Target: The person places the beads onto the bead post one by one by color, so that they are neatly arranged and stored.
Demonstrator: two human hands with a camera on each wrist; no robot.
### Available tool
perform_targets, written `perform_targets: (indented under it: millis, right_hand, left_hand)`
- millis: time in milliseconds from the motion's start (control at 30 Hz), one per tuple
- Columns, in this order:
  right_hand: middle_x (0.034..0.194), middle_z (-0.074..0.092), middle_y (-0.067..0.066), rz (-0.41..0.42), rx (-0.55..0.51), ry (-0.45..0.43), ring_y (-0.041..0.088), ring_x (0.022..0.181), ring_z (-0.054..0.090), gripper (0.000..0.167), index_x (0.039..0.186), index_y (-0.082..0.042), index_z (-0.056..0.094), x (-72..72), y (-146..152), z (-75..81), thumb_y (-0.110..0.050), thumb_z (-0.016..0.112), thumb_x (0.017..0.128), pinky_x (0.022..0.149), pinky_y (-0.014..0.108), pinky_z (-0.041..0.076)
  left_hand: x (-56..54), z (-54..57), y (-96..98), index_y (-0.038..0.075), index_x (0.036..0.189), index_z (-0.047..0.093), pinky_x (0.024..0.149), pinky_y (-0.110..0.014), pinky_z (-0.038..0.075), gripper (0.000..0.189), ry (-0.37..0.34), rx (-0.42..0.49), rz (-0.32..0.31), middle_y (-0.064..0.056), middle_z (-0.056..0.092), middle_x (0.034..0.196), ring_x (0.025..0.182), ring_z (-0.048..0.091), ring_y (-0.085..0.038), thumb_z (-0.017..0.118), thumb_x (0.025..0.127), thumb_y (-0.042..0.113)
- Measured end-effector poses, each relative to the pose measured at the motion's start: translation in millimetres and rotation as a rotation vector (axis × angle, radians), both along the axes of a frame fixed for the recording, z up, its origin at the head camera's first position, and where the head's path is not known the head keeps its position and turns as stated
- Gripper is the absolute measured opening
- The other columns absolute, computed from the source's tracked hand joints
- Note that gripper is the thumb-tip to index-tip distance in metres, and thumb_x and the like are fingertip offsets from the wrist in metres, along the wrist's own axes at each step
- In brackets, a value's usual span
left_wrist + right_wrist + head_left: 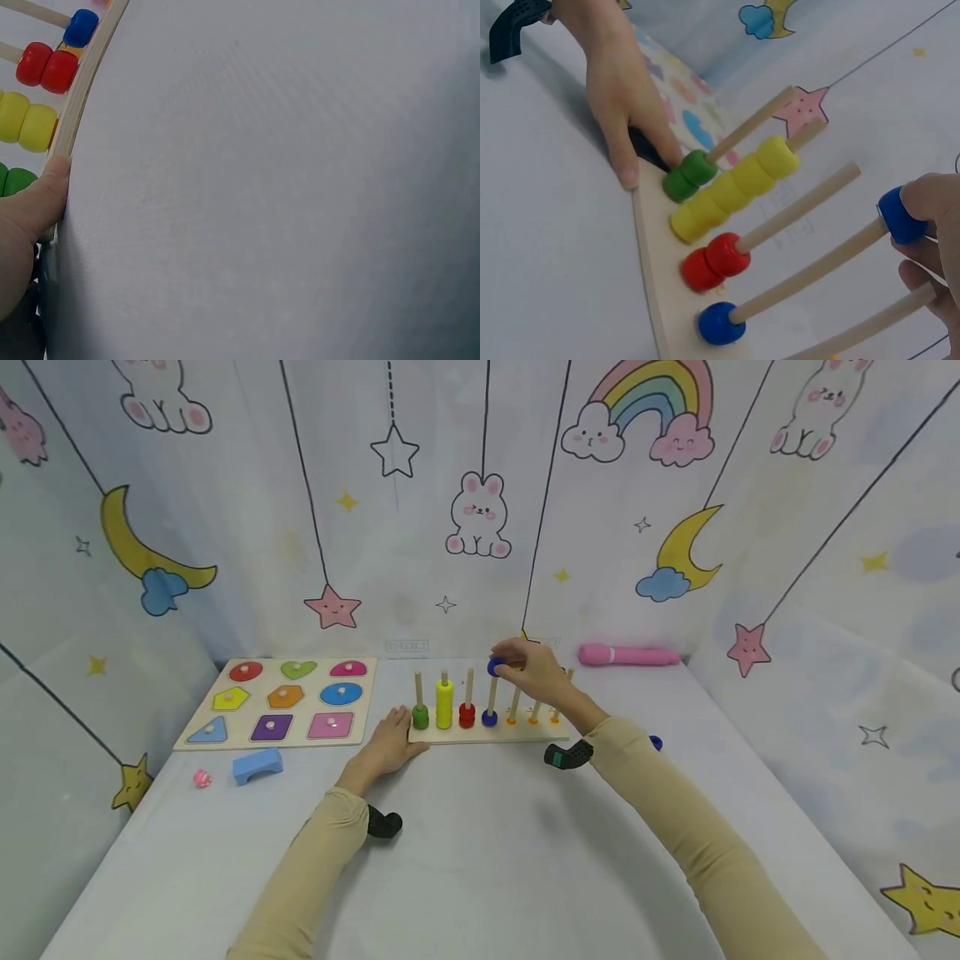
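Note:
My right hand (pixel 537 672) pinches a blue bead (pixel 902 215) between thumb and fingers, at the tip of a wooden peg (pixel 810 270). Low on that same peg sits another blue bead (pixel 721 323). The pegs stand on a long wooden base (pixel 487 737). My left hand (pixel 390 741) rests with straight fingers against the left end of this base, thumb along its front edge. Close to it are green beads (pixel 690 176), a tall stack of yellow beads (pixel 735 187) and two red beads (pixel 716 262), each colour on its own peg.
A wooden shape puzzle board (pixel 247 706) lies at the back left. In front of it are a blue arch block (pixel 257 766) and a small pink object (pixel 202 778). A pink pen-like object (pixel 628 655) lies at the back right. Beside my right sleeve is a blue piece (pixel 656 742).

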State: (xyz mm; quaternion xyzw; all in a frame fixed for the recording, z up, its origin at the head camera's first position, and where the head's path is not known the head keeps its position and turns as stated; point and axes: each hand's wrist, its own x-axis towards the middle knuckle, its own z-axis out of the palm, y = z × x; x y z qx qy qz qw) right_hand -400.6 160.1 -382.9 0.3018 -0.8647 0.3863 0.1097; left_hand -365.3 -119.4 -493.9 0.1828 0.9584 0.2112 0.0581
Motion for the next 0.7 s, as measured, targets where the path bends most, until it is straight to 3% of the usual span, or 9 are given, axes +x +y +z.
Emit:
perform_targets:
  millis: [233,500,700]
  right_hand:
    - [0.111,0.066,0.012,-0.023,-0.025,0.01,0.019,0.101,0.063,0.027,0.117,-0.002,0.06,-2.0,11,5.2,-0.011,0.062,0.092,0.089,0.028,0.051]
    - [0.114,0.064,0.012,-0.172,-0.107,-0.063,0.023,0.104,0.061,0.029,0.12,0.0,0.057,-2.1,55,7.9,-0.014,0.058,0.095,0.093,0.034,0.049]
    - [0.116,0.063,0.009,-0.321,-0.067,-0.089,0.024,0.107,0.059,0.03,0.121,-0.006,0.058,2.0,106,-3.3,-0.021,0.058,0.095,0.094,0.04,0.047]
  left_hand:
    - [1.6,1.9,0.2,-0.016,0.142,0.021,0.112,-0.054,0.014,0.077,0.009,0.011,-0.006,-0.033,0.018,0.149,0.139,0.012,-0.044,0.057,0.095,0.033]
    - [1.5,3.5,-0.6,-0.015,0.143,0.02,0.113,-0.053,0.012,0.077,-0.003,0.008,-0.009,-0.032,0.016,0.149,0.139,0.01,-0.043,0.056,0.095,0.034]
    - [0.7,4.6,-1.5,-0.014,0.143,0.019,0.113,-0.052,0.011,0.078,-0.016,0.008,-0.007,-0.031,0.016,0.15,0.14,0.009,-0.043,0.055,0.095,0.035]
